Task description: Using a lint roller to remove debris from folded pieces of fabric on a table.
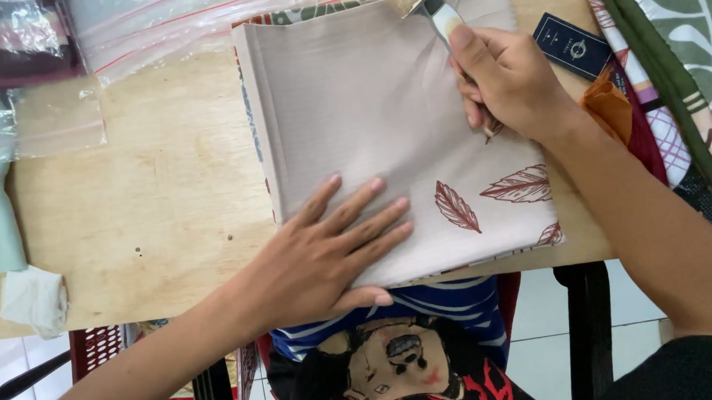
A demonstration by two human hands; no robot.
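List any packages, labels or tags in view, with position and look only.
Dark navy card tag: upper right, beside the right hand, rectangular with pale print.
Clear zip bags: top left on the wooden table, transparent with red seal lines.
Clear plastic sleeve: left edge, transparent.

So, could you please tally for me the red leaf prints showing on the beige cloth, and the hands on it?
Red leaf prints on the beige cloth: 4 (one, one, one at the edge, one mostly hidden under the right hand)
Hands: 2 (the right on a tool's handle, the left hand flat)
Total: 6
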